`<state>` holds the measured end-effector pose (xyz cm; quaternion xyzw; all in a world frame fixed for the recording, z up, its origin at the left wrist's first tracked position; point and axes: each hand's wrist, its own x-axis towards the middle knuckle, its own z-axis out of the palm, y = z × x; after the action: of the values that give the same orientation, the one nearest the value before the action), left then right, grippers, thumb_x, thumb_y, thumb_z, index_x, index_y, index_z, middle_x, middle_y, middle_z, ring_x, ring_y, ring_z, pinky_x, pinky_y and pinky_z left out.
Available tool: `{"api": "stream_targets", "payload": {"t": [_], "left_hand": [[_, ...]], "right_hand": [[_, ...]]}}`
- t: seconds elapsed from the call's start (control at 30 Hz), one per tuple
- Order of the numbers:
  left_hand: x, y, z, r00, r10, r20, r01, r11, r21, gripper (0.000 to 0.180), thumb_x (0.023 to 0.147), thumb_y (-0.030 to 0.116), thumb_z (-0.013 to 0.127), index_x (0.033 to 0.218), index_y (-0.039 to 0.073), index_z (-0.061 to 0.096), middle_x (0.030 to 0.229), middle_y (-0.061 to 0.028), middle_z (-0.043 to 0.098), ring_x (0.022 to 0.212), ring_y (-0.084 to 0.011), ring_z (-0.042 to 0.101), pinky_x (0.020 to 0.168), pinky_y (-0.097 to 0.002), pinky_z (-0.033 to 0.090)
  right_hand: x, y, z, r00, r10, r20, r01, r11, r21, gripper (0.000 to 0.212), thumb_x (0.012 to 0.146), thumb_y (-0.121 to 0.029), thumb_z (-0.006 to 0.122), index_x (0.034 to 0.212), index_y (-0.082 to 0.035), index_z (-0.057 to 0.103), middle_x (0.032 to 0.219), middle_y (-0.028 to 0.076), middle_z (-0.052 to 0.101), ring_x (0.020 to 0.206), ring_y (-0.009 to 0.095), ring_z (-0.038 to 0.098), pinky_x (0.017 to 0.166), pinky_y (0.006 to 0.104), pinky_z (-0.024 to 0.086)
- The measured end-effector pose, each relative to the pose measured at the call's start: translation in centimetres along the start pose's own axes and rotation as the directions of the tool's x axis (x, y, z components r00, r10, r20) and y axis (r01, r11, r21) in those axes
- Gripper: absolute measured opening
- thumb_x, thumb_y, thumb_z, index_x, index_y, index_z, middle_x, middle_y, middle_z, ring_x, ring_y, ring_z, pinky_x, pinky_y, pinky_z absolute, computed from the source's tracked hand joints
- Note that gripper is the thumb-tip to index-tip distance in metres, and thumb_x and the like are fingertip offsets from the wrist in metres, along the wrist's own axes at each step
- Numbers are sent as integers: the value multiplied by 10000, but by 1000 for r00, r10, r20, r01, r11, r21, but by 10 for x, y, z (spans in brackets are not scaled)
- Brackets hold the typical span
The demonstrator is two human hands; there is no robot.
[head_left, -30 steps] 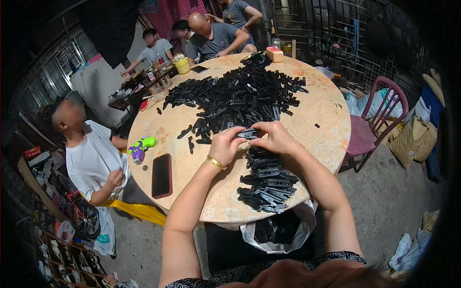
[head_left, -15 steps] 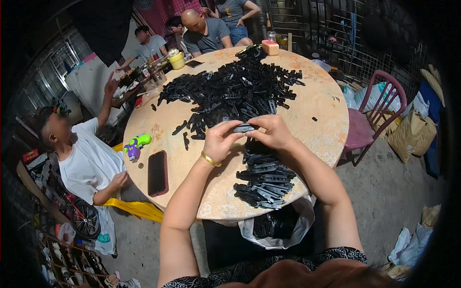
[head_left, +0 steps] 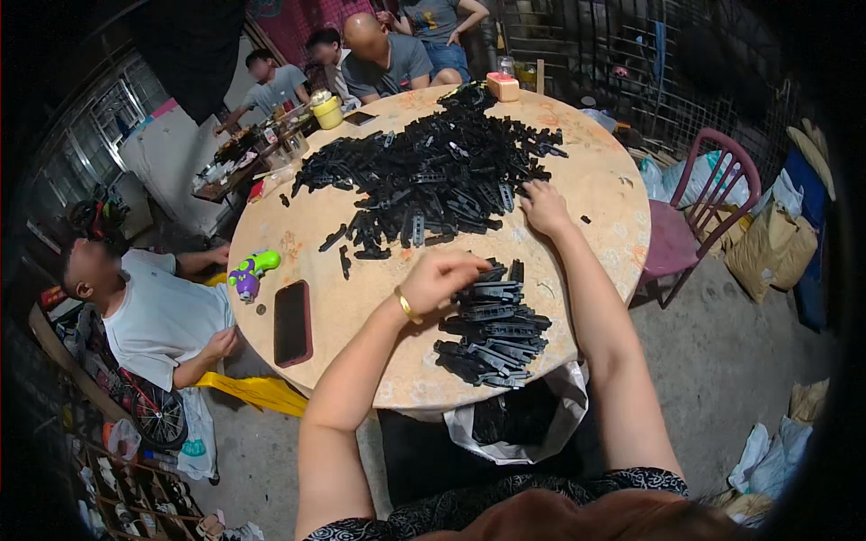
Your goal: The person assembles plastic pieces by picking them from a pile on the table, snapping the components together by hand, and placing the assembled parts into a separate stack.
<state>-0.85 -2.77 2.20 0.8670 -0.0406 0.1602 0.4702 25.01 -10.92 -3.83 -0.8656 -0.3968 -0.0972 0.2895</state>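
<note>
One green-and-purple toy [head_left: 253,274] and one phone [head_left: 292,323] lie near the tabletop's [head_left: 615,236] left edge. Two heaps of black pieces: the larger heap [head_left: 424,167] mid-tabletop; one left hand [head_left: 439,281], fingers bent, grip unclear, at the smaller heap [head_left: 498,332] by the near edge; one right hand [head_left: 546,211] at the larger's right side, grip hidden.

R grip [head_left: 548,213] now @ pile [head_left: 424,167], L grip [head_left: 441,279] nr stack [head_left: 494,335] (parted)

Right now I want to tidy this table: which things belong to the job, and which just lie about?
Job: loose black pieces; lined-up black pieces; probably the white bag below.

Apparently lying about: phone; toy gun; yellow tub; orange box.
</note>
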Motion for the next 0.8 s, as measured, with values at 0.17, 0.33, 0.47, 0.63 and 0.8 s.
{"api": "stream_targets", "payload": {"t": [0.17,0.33,0.47,0.63,0.8], "left_hand": [[8,-58,-28,877,-20,-480,271,845,461,210,800,69,535,989,36,619,906,-112,634,810,-224,613,714,-289,473],[35,-69,-38,982,35,-184,131,574,809,190,744,82,552,910,106,641,842,-97,600,829,-280,562,726,-344,466],[55,-64,-25,991,51,-124,102,318,943,211,748,86,487,896,148,624,804,-82,541,828,-252,541,714,-342,469],[63,-70,-26,992,21,-128,116,298,947,176,766,98,459,892,124,579,811,-87,549,835,-253,546,707,-345,470],[60,-69,-26,988,-44,-148,154,350,924,162,765,94,469,877,115,585,855,-102,548,896,-268,532,755,-354,458]], "right_hand": [[-3,-16,-9,998,-28,57,34,994,-108,198,758,-195,542,900,-98,641,941,123,611,935,279,553,803,408,439],[-9,-16,-11,975,-131,-179,125,991,-46,158,693,-89,512,784,-45,634,764,173,616,753,311,596,676,402,475],[-13,-24,-14,983,-28,-180,62,980,187,221,738,-141,521,908,-53,631,842,188,616,792,340,590,729,409,466],[-30,-59,-23,954,-295,-62,282,800,529,271,736,-135,572,988,-44,603,919,172,614,867,317,589,771,355,463],[-45,-77,-29,787,-531,316,298,774,559,272,689,-77,633,959,-46,630,938,137,631,866,258,609,782,321,462]]}}
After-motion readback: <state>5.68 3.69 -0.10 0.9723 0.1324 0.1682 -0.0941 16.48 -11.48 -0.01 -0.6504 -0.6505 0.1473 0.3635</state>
